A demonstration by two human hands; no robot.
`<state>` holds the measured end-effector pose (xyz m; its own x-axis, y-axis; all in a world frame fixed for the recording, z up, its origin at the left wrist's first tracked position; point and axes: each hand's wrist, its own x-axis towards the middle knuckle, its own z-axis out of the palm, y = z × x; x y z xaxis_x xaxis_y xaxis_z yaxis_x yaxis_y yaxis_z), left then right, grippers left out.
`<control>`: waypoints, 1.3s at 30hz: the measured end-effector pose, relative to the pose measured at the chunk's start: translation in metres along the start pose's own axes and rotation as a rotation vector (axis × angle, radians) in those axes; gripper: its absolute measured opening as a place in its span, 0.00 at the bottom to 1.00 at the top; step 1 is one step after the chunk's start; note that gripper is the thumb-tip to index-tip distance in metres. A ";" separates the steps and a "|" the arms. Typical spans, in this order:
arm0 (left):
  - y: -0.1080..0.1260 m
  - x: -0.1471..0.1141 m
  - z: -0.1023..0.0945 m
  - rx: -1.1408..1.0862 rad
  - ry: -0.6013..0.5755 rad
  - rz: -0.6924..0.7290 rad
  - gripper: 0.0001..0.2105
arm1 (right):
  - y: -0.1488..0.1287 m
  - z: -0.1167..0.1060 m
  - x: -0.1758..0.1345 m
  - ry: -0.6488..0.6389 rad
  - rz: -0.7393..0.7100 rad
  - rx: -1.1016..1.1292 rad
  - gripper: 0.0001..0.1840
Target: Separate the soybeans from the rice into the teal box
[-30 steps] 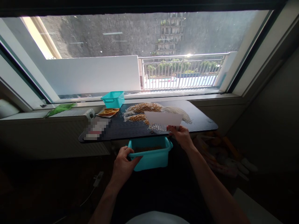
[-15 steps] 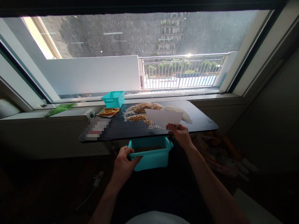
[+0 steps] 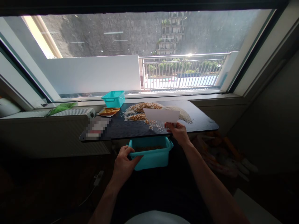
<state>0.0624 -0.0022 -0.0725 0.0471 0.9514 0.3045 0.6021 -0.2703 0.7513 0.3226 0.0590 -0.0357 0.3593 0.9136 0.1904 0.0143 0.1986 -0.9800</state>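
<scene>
My left hand (image 3: 126,161) is closed on the left end of a teal plastic bin (image 3: 151,160) below the table's front edge, thumb along the near side. Brownish grains lie inside the bin, too dark to name. Between the fingers and thumb of my right hand (image 3: 177,132) is a white card with a slotted, comb-like lower edge (image 3: 161,115), tilted over the table's front part. Behind and beside the card spread orange-yellow corn kernels (image 3: 137,117) and pale small grains (image 3: 184,115), partly hidden by it.
The dark tabletop (image 3: 198,121) stands against the window. A second teal bin (image 3: 114,99) sits at its back left, beside a packet (image 3: 108,111). A green cloth (image 3: 61,108) lies on the radiator (image 3: 72,113). Low on the left is a power strip (image 3: 98,178).
My right hand and the slotted card have shifted slightly left over the table. My left hand and the bin it grips stay in place.
</scene>
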 end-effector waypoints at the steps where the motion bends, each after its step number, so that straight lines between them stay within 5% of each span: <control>1: 0.000 0.000 0.000 -0.001 -0.002 0.000 0.15 | 0.000 0.000 0.000 0.000 0.002 -0.001 0.25; 17: 0.001 0.000 0.000 -0.001 0.000 0.003 0.14 | -0.008 0.002 -0.009 -0.065 0.024 -0.005 0.21; 29: 0.000 0.001 0.001 0.000 -0.010 0.004 0.15 | -0.008 -0.026 -0.033 -0.063 0.091 0.023 0.25; 39: -0.003 0.001 0.000 0.010 0.005 0.010 0.15 | 0.003 -0.001 0.009 0.054 -0.056 -0.060 0.22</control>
<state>0.0607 -0.0003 -0.0748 0.0493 0.9479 0.3148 0.6099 -0.2782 0.7421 0.3271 0.0669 -0.0372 0.4063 0.8808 0.2431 0.0912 0.2256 -0.9699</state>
